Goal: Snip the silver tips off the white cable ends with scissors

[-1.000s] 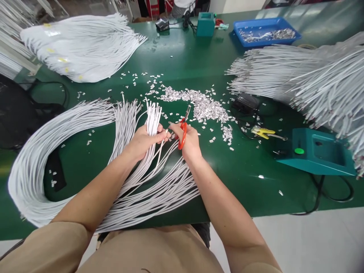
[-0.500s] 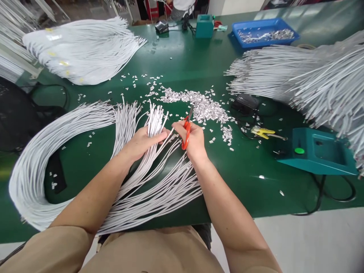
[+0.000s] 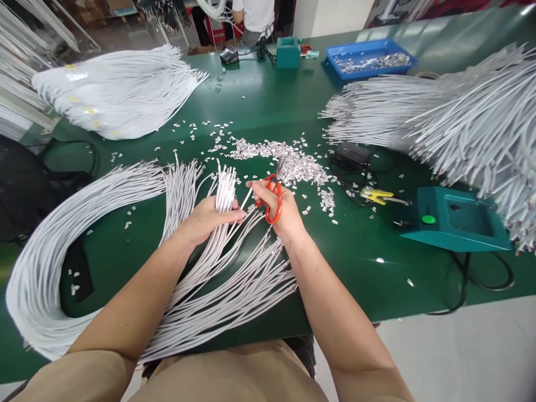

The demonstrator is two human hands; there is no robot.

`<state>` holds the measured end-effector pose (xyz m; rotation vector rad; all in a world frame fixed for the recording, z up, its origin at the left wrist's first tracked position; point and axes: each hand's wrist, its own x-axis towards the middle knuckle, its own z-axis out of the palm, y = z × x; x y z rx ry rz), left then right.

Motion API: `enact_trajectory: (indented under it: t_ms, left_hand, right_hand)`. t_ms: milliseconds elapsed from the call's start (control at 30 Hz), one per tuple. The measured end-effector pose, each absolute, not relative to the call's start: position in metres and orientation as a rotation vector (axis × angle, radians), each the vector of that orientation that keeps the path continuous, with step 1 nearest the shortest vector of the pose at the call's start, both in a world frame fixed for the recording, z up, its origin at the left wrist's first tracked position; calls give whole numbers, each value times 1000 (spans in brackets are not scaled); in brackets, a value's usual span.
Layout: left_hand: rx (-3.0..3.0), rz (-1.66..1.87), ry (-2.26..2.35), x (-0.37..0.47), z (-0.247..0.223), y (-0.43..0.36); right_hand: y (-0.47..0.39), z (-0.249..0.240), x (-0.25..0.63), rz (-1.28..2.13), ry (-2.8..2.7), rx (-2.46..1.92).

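My left hand (image 3: 209, 218) is wrapped round a bundle of white cables (image 3: 225, 190), their ends pointing up above the thumb. Close to its right, my right hand (image 3: 280, 209) holds red-handled scissors (image 3: 274, 202), blades pointing up and away. Between the thumb and finger of that hand is the end of one white cable (image 3: 248, 195). More loose cables (image 3: 234, 307) fan out below both hands, and a long curved bundle (image 3: 37, 268) lies at the left. Beyond the hands is a pile of small silvery pieces (image 3: 293, 162).
A teal device (image 3: 460, 220) and yellow-handled pliers (image 3: 379, 196) lie at the right, near a black adapter (image 3: 350, 156). Large cable bundles lie back left (image 3: 121, 92) and right (image 3: 385, 111). A blue tray (image 3: 371, 71) stands behind. A person (image 3: 257, 17) is at the far back.
The view has shifted, so the table's far side sits lower. In my right hand the scissors have turned and their handle loops now show spread apart. My left hand still holds the bundle.
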<state>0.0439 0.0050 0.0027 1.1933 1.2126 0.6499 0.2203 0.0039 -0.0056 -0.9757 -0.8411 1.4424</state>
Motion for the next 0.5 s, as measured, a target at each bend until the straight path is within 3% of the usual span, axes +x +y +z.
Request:
enact_trajectory:
  t_ms: [500]
  left_hand:
    - [927,733,1195,49,0,9]
  right_hand:
    - [-5,-5,205,1529,-726,-962]
